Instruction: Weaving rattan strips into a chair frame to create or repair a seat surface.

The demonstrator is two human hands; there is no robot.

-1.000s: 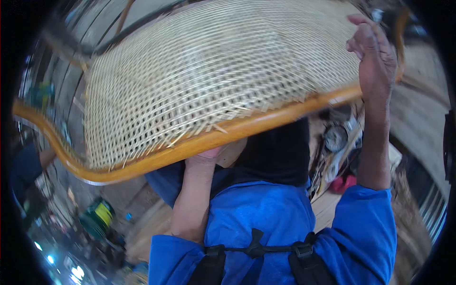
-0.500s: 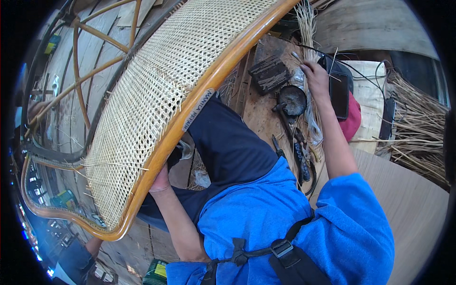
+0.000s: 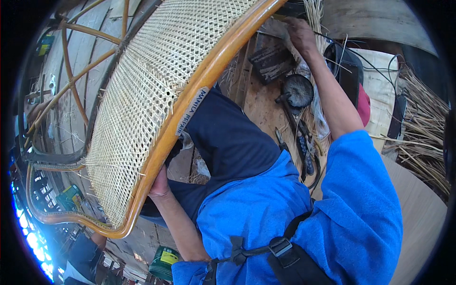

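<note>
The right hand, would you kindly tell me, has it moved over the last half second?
Yes: against the round black dish, the right hand has moved up the picture and to the left.

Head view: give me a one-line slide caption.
Left hand at the glossy wooden frame of a woven cane panel; right hand stretched out near a dark block.

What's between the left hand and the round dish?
In the head view, mainly a leg in dark trousers, then some wooden board, lie between the left hand and the round dish.
</note>
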